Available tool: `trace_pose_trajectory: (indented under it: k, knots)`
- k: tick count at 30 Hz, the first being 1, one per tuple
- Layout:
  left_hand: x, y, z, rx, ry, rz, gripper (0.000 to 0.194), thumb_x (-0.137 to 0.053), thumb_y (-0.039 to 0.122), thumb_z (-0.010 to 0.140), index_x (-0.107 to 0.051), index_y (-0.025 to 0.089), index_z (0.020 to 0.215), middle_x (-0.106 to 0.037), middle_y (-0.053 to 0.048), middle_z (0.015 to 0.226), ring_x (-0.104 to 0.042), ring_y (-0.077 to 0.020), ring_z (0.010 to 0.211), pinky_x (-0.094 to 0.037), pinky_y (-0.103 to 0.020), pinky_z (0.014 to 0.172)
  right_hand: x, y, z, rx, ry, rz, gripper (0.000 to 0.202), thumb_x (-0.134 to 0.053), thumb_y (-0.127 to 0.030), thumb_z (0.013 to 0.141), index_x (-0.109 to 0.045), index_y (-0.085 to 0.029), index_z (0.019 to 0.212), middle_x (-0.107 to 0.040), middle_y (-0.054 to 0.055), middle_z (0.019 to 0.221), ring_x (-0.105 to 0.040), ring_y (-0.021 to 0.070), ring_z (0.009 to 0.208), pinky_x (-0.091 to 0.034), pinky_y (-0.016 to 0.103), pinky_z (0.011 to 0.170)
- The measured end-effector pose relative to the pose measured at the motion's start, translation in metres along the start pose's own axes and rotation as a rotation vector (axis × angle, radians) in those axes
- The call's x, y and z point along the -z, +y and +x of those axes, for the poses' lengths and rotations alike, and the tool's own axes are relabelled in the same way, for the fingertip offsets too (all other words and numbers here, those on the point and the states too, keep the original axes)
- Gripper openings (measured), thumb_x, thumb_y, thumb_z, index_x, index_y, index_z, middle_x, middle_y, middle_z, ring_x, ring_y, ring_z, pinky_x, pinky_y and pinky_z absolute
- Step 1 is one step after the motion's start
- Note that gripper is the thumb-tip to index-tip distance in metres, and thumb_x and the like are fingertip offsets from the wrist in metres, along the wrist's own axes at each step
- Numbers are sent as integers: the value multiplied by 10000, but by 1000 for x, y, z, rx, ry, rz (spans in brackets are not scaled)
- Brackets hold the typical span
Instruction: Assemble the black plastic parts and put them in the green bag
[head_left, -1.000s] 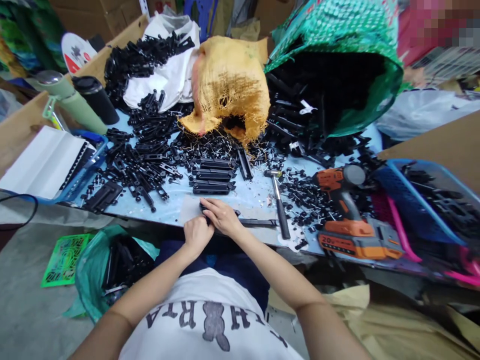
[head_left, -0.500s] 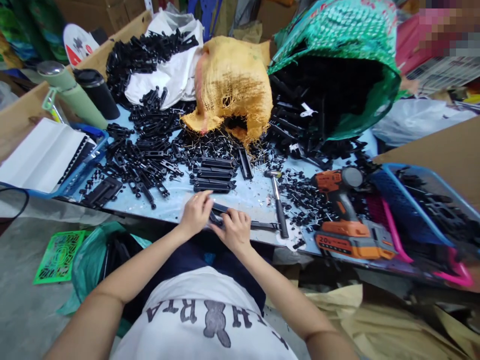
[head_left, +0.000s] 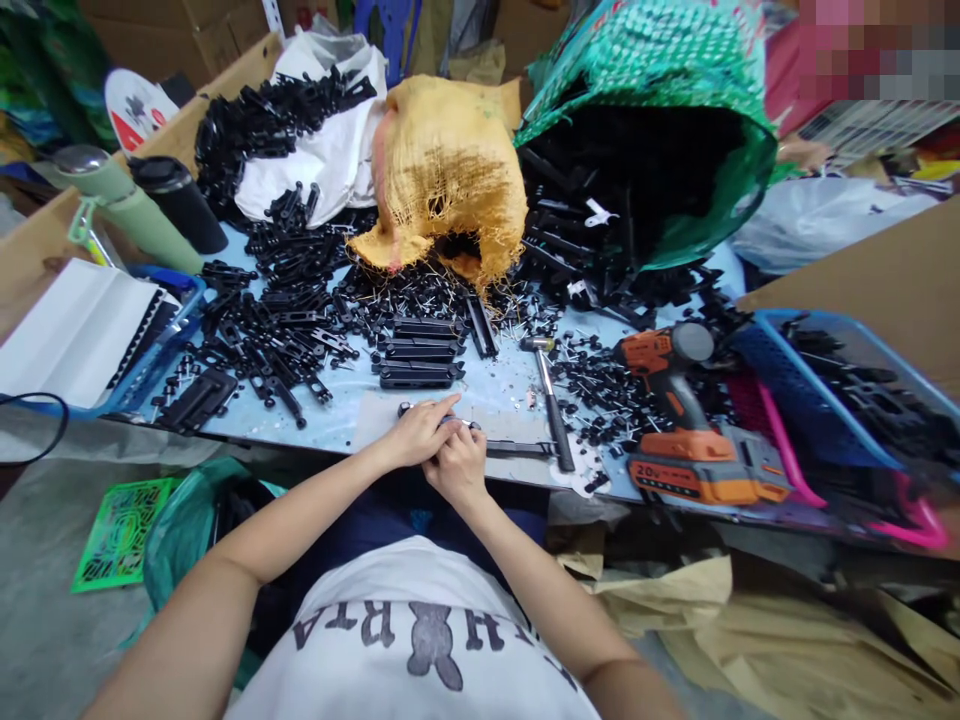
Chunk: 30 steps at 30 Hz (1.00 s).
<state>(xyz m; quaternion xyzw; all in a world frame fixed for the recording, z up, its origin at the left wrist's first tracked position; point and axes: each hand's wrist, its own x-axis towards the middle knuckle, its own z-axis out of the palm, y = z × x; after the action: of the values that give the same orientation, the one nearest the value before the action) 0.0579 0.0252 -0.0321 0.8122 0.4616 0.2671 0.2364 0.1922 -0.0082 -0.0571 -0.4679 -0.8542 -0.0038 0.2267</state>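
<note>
A: In the head view, where are the hands?
B: At the near edge of the table (head_left: pixel 491 383), touching each other. The left hand (head_left: pixel 420 434) lies with some fingers stretched over a dark part (head_left: pixel 405 409); whether it grips it, I can't tell. The right hand (head_left: pixel 459 462) has its fingers curled round the part.
A: So where's the part?
B: Under both hands, mostly hidden, with a black end showing just beyond the left hand.
A: And around them?
B: A black bar (head_left: pixel 521 449) lies just right of the right hand, then the hammer (head_left: pixel 553 405), and farther right the drill (head_left: pixel 679 400). Straight beyond the hands is a stack of black pieces (head_left: pixel 420 352), with the yellow sack (head_left: pixel 450 160) behind. Left of the left hand, well apart, sits a black block (head_left: pixel 199 400).
</note>
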Motion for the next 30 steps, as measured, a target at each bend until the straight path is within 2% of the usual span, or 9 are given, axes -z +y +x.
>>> trace_pose_trajectory:
  k: [3, 6, 11, 14, 18, 21, 23, 27, 30]
  knots:
    - [3, -1, -6, -152, -49, 172, 384, -382, 295, 922, -458, 100, 1245, -578, -147, 1156, -525, -225, 1105, -430, -354, 924, 22, 28, -3, 104, -10, 7, 246, -519, -448, 829, -640, -237, 869, -632, 82, 950, -526, 245, 861, -383, 416, 789]
    - [2, -6, -10, -258, -121, 415, 441, -443, 340, 898, -472, 38, 1217, -561, -208, 1151, -525, -281, 1087, -416, -392, 893, 38, 75, -7, 108, -46, -57, 554, -553, -628, 744, -601, -162, 1040, -581, 144, 1103, -510, 282, 978, -369, 419, 858]
    - [-4, -12, -13, -291, -152, 553, 553, -465, 443, 873, -436, 52, 1262, -571, -204, 1131, -548, -280, 1012, -401, -374, 810, 36, 123, -8, 286, -256, -104, 553, -482, -576, 829, -538, -175, 1205, -590, 132, 1063, -541, 228, 897, -384, 328, 742]
    - [-7, -9, -11, -292, -141, 596, 548, -452, 457, 874, -461, 34, 1222, -583, -199, 1086, -549, -275, 966, -396, -366, 781, 33, 127, -3, 428, -300, -71, 437, -442, -502, 883, -561, -200, 1175, -606, 100, 962, -537, 194, 831, -375, 298, 711]
    - [-7, -5, 1, -218, -110, 621, 433, -399, 447, 898, -565, 68, 1027, -615, -144, 873, -566, -248, 832, -392, -327, 659, 43, 133, 5, 391, -335, -175, 499, -416, -598, 852, -642, -155, 888, -597, 85, 764, -512, 176, 695, -336, 276, 609]
    - [4, 0, 4, -162, -42, 562, 431, -365, 454, 910, -588, 114, 765, -604, -110, 714, -568, -213, 699, -365, -295, 573, 64, 130, 9, 382, -240, -148, 583, -357, -649, 845, -557, -159, 600, -507, 43, 558, -441, 141, 546, -282, 275, 530]
    - [18, 11, -3, -192, 31, 454, 458, -345, 452, 917, -545, 144, 645, -571, -81, 607, -545, -184, 602, -340, -281, 527, 86, 116, 10, 476, -167, 12, 575, -339, -630, 863, -487, -173, 546, -453, 17, 514, -385, 123, 492, -250, 280, 497]
    - [44, 56, -33, -393, 110, -103, 487, -218, 411, 953, -490, 166, 631, -515, -24, 530, -477, -122, 506, -344, -251, 503, 125, 66, 11, 632, -162, 623, 541, -265, -605, 898, -453, -191, 605, -363, -22, 487, -334, 120, 459, -217, 293, 450]
    - [43, 88, -48, -423, 230, -468, 538, -124, 441, 954, -475, 172, 649, -484, -8, 513, -445, -103, 477, -354, -240, 493, 114, 23, 8, 639, -49, 1081, 510, -218, -600, 907, -476, -204, 714, -380, -23, 522, -381, 122, 471, -284, 281, 448]
